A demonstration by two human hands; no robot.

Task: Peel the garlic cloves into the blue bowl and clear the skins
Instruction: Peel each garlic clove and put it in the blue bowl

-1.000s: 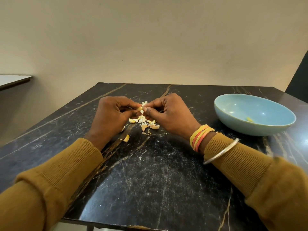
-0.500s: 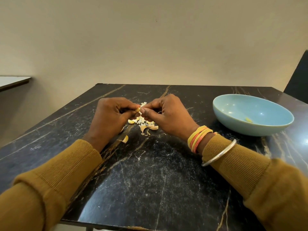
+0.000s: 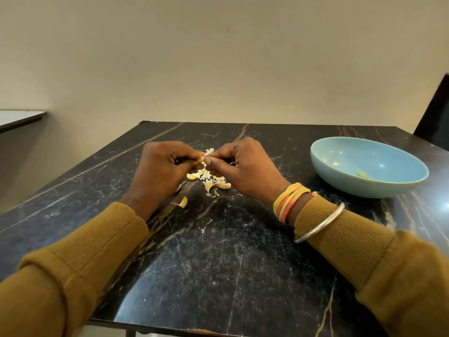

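A small yellowish garlic clove (image 3: 200, 159) is being pinched from both sides, the left hand (image 3: 160, 171) and the right hand (image 3: 245, 169) curling thumb and fingertips onto it just above the table's middle. Compared with half a second ago, neither hand is shifting noticeably. Papery pale skins (image 3: 211, 184) are lying in one loose heap at 6 o'clock of it, with one curled piece (image 3: 182, 202) lying apart at 7 o'clock. At 3 o'clock, one round, glossy blue bowl (image 3: 359, 188) is holding one peeled clove (image 3: 363, 175). The black, veined marble table (image 3: 218, 251) is gleaming.
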